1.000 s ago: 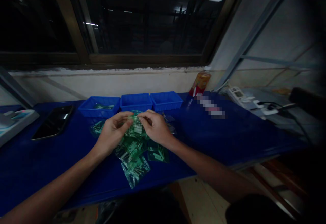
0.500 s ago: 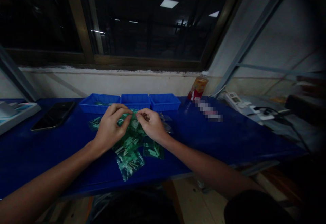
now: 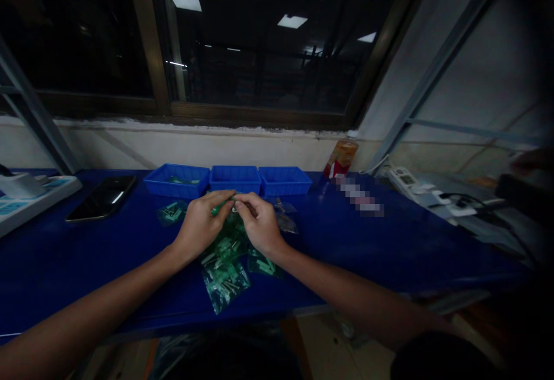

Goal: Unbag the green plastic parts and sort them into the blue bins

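Head view: dim light, two bare hands at work over a blue worktop [image 3: 346, 247]. Left hand [image 3: 202, 221]: thumb and fingers drawn together in a pinch, knuckles arched. Right hand [image 3: 262, 224]: likewise pinching, its fingertips meeting the left's. Between them shows a bit of translucent green plastic film [image 3: 215, 210], apparently gripped by both; whether it is the mouth of a bag cannot be made out.

Below and between the wrists lies a heap of clear green plastic bags with pale slender pieces inside [image 3: 225, 250], the nearest bag pointing toward the worktop's front edge. Beside it, by the right wrist, a flat bag with light green strips [image 3: 265, 264]. Apart to the left, a small green-tinted bag [image 3: 172, 213]; right of the right hand, a greyish clear bag [image 3: 286, 222].

Behind: three blue rectangular plastic bins [image 3: 236, 184] in a row, the left one holding some greenish pieces.

Handling (judged): film light, limp and probably slippery; contents look stiff, perhaps able to poke through thin plastic. Best hold is a fingertip pinch at the film's free edge or a corner, clear of the hard pieces, without a hard pull.
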`<act>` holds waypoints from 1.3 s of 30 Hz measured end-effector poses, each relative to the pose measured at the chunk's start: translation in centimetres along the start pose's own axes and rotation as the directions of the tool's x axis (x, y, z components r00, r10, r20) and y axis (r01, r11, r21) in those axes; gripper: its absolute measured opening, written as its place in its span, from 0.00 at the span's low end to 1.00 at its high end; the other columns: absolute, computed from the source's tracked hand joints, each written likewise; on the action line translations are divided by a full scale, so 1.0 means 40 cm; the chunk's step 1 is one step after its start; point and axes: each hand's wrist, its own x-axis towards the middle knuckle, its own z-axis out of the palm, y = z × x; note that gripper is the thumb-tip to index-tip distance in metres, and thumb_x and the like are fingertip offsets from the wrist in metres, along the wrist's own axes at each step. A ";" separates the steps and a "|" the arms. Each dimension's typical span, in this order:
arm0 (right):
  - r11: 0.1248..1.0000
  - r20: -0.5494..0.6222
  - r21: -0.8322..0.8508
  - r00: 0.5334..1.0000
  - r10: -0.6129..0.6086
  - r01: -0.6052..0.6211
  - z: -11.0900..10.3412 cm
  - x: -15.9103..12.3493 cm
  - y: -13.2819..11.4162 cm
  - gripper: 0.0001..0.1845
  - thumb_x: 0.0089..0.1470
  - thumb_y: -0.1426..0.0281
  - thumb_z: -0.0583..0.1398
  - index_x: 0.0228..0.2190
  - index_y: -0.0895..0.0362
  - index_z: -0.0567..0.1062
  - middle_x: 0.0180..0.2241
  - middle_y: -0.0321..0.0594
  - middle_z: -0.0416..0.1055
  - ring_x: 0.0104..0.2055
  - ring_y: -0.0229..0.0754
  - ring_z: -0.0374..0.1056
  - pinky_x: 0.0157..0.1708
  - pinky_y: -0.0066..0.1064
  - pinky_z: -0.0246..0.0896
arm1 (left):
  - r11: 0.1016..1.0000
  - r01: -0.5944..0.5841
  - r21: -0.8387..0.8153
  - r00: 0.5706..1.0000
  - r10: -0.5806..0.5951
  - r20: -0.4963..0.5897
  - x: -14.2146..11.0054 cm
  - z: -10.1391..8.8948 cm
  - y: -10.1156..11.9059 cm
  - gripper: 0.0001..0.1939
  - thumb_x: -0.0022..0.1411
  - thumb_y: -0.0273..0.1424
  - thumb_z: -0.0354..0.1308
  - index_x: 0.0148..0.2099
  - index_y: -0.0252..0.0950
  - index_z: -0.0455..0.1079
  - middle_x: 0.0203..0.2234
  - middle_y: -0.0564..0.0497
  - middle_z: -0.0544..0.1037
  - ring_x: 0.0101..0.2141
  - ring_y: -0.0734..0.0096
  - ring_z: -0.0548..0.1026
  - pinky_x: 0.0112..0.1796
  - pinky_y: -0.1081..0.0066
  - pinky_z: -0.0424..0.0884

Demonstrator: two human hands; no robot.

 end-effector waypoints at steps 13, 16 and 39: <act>0.999 -0.004 -0.033 1.000 0.005 -0.005 0.004 0.006 -0.005 0.06 0.49 0.71 0.55 0.33 0.56 0.66 0.26 0.34 0.68 0.28 0.35 0.66 0.30 0.27 0.61 | 0.998 0.026 0.055 0.998 -0.030 0.061 -0.001 0.016 -0.008 0.13 0.62 0.28 0.44 0.40 0.33 0.69 0.31 0.47 0.76 0.33 0.65 0.73 0.35 0.69 0.66; 0.995 0.023 -0.102 1.000 0.001 0.001 -0.005 0.013 -0.016 0.09 0.48 0.70 0.57 0.34 0.56 0.63 0.22 0.31 0.66 0.24 0.34 0.65 0.25 0.25 0.59 | 0.994 -0.023 0.106 0.998 0.017 0.065 -0.002 0.007 -0.011 0.12 0.61 0.26 0.43 0.36 0.33 0.68 0.27 0.48 0.74 0.30 0.66 0.71 0.32 0.70 0.64; 0.914 0.162 -0.365 0.979 -0.124 0.176 -0.045 0.020 -0.043 0.05 0.50 0.71 0.52 0.25 0.57 0.66 0.22 0.34 0.63 0.25 0.35 0.60 0.26 0.27 0.55 | 0.998 0.033 -0.060 0.984 -0.021 0.178 -0.003 -0.014 0.003 0.07 0.61 0.31 0.46 0.39 0.36 0.63 0.31 0.51 0.74 0.34 0.68 0.73 0.36 0.71 0.66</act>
